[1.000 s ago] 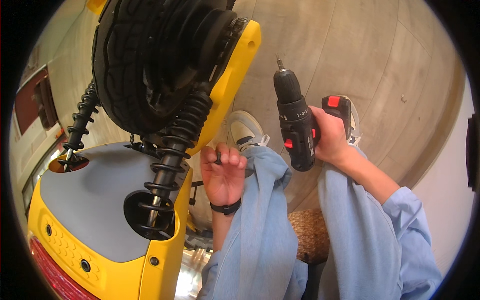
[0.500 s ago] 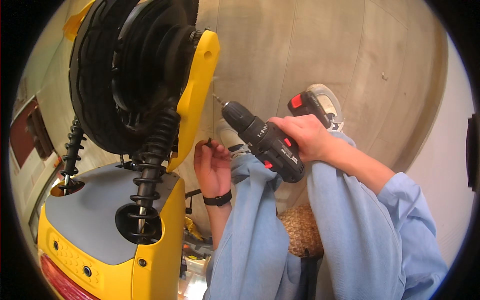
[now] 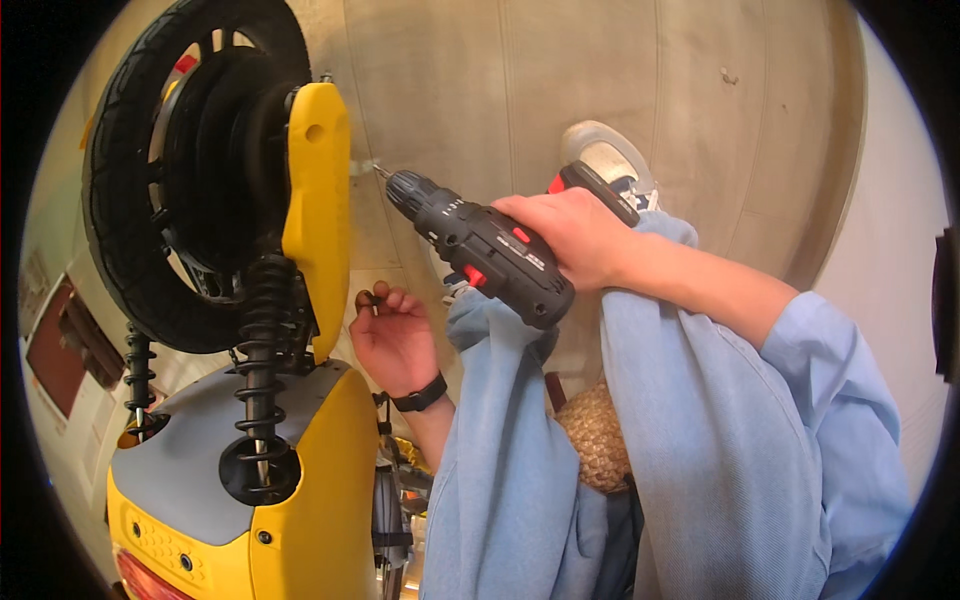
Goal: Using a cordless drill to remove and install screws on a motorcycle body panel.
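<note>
A black cordless drill with red buttons is gripped in my right hand above my knees. Its thin bit points up and left, toward the yellow swingarm cover, with a gap between them. Lower down, beside that cover, my left hand is turned palm up with curled fingers. Between its thumb and fingertips is a small dark piece that looks like a screw. To the left stands a yellow scooter, its black rear wheel and coil-spring shock absorber facing up.
My legs in light blue jeans flank a woven seat. A shoe rests on the wood-look floor. A small bit of debris lies farther off, near the white wall. Several items lie beside the scooter body.
The view has shifted, so the wheel shows more fully. The drill sits nearer the yellow cover, its bit pointing more leftward. My left hand still pinches the small dark piece.
</note>
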Available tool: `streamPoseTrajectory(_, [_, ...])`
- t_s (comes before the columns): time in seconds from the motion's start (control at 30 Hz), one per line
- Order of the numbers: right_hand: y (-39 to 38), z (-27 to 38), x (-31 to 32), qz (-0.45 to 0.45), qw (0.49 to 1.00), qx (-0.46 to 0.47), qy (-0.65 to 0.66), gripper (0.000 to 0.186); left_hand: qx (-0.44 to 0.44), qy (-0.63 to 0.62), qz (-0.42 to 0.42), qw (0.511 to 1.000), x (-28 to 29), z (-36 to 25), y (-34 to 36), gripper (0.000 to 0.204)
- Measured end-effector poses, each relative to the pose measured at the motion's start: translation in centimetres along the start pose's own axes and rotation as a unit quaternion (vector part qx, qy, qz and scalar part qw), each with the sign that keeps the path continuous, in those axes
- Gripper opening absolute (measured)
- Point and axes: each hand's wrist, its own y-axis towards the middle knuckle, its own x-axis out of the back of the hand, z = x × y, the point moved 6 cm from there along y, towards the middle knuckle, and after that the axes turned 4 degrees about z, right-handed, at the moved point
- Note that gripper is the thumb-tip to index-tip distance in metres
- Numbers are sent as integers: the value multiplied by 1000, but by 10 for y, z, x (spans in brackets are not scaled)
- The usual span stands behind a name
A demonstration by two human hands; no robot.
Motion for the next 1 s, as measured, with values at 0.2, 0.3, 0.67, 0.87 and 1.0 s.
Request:
streamPoseTrajectory(0.2, [-7,3,-2,39,999,3,-17,49,2,9,5,1000,1,-3,2,11])
streamPoseTrajectory(0.3, [-12,4,-7,73,996,14,-41,50,-1,8,14,1000,-5,-4,3,15])
streamPoseTrajectory(0.67, [-17,3,2,77,976,-74,190,37,75,191,-28,978,-65,60,40,32])
streamPoseTrajectory(0.87, [-11,-13,-20,64,754,-222,615,11,129,154,153,968,-81,79,65,27])
streamPoseTrajectory(1.0, [-15,-12,-37,59,631,-340,695,13,29,231,105,967,-59,64,79,27])
